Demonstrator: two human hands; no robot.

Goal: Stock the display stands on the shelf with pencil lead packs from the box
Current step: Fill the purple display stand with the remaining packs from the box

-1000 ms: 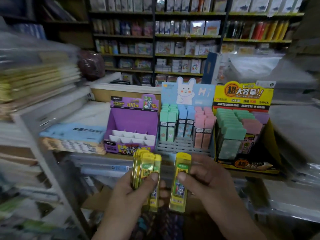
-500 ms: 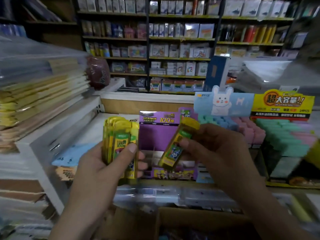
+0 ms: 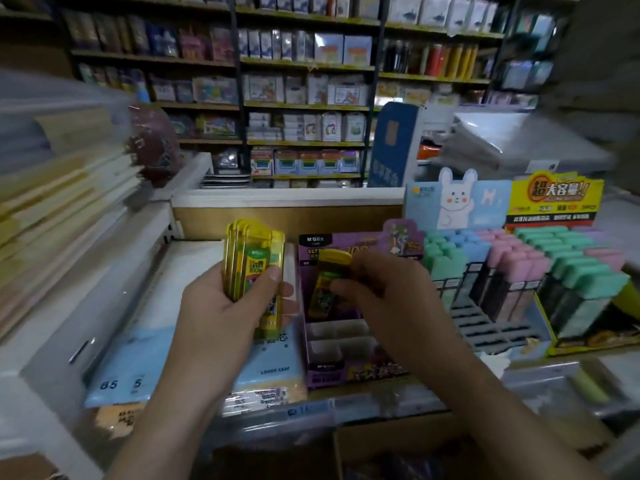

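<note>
Over purple stand (image 3: 349, 344): right hand (image 3: 391, 299) pinches 1 pack (image 3: 325, 285), tilted.

The purple display stand (image 3: 362, 374) in the middle carries "M&G" at the left of its header, with "ULT" beneath it, the rest hidden by a hand. At the near left, the blue paper pack (image 3: 145, 355) reads "B5" and, further right, "LOOSE LEAF". On the right, the yellow display stand (image 3: 554, 216) is headed "超大容量!!"; its smaller lines are too blurred to read.

Forearms forward, left hand (image 3: 221, 317) and right hand (image 3: 391, 299) side by side, fingers curled in grips.
</note>
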